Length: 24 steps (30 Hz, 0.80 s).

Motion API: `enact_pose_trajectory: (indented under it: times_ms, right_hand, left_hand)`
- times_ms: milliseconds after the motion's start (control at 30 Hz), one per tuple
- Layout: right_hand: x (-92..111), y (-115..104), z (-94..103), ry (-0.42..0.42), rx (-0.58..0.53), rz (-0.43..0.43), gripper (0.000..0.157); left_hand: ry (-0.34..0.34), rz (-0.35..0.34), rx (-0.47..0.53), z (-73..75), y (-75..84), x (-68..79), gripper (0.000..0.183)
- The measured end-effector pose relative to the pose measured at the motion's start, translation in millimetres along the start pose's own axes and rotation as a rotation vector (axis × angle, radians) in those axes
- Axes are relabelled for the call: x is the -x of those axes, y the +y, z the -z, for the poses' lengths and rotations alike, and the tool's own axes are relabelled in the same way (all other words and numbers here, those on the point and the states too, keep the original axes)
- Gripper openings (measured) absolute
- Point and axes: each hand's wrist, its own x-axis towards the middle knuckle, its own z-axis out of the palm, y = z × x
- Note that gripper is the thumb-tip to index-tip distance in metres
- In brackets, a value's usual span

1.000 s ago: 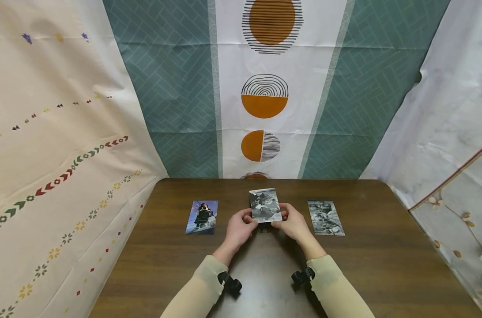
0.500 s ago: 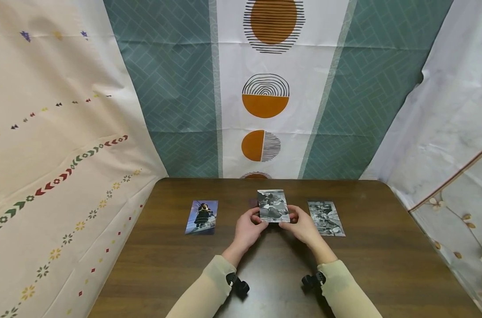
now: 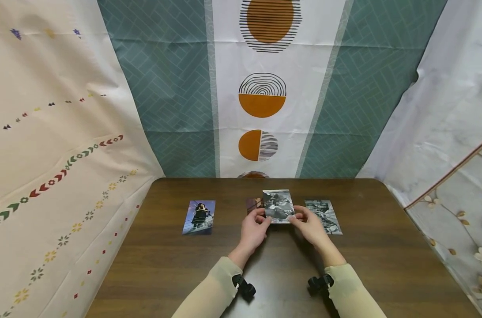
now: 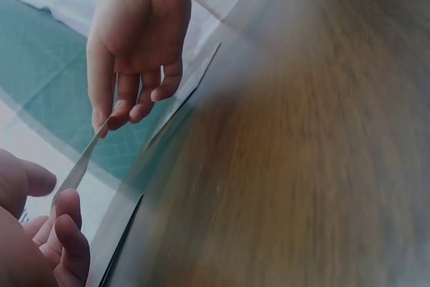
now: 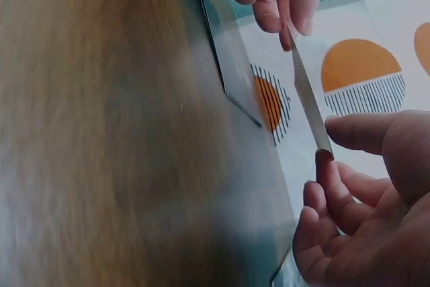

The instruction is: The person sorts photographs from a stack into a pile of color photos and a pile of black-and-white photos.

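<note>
A black-and-white photo card is held up over the table between both hands. My left hand pinches its lower left corner, and my right hand grips the lower right, thumb on the front. In the left wrist view the card appears nearly edge-on between the two hands. The right wrist view also shows the card as a thin strip, with the right thumb and fingers on either side of its end. Behind it on the table lies a darker colour photo, partly covered from view.
A colour photo of a dark-clothed figure lies on the wooden table at the left. Another black-and-white photo lies at the right, partly behind my right hand. Patterned curtains rise along the table's back and sides.
Both hands have shifted to the right with the held photo card, bringing the darker photo behind it into view. The photos on the table stay put.
</note>
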Motion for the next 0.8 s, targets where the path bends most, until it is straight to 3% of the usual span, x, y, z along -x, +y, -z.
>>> enact_pose_trajectory:
  times_ms: [367, 800]
  right_hand:
    - [4, 12, 23.2, 0.019, 0.032, -0.015, 0.051]
    - [11, 28, 56.3, 0.004, 0.112, -0.034, 0.054]
  left_hand:
    - [0.002, 0.008, -0.011, -26.2, 3.8, 2.3, 0.037]
    - [0.005, -0.015, -0.108, -56.5, 11.4, 5.2, 0.024]
